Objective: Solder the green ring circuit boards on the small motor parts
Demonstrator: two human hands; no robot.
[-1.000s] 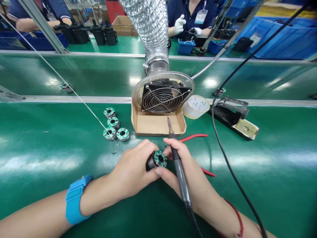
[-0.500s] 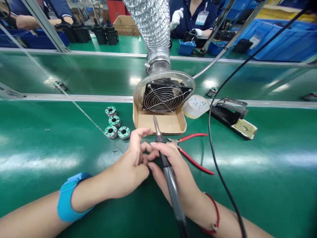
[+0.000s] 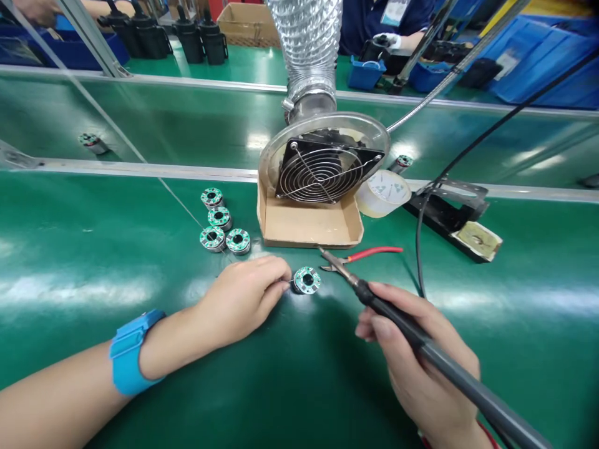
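A small round part with a green circuit board on top (image 3: 306, 280) stands on the green mat. My left hand (image 3: 246, 296), with a blue wrist strap (image 3: 133, 352), rests just left of the part. Its fingers are pinched on a thin wire (image 3: 140, 161) whose end points at the part. My right hand (image 3: 416, 352) is closed round the dark handle of a soldering iron (image 3: 374, 296). The iron's tip is raised to the right of the part, over red-handled cutters (image 3: 369, 252).
Several more round board parts (image 3: 219, 226) lie left of a cardboard tray (image 3: 309, 227) under a fume fan (image 3: 325, 171) on a foil duct. Tape roll (image 3: 384, 192), iron stand with sponge (image 3: 461, 221) and a black cable (image 3: 421, 206) sit right. Another person works across the belt.
The round part left my fingers and now stands on the mat. My right hand drew back to the right with the iron, and my left hand settled beside the part.
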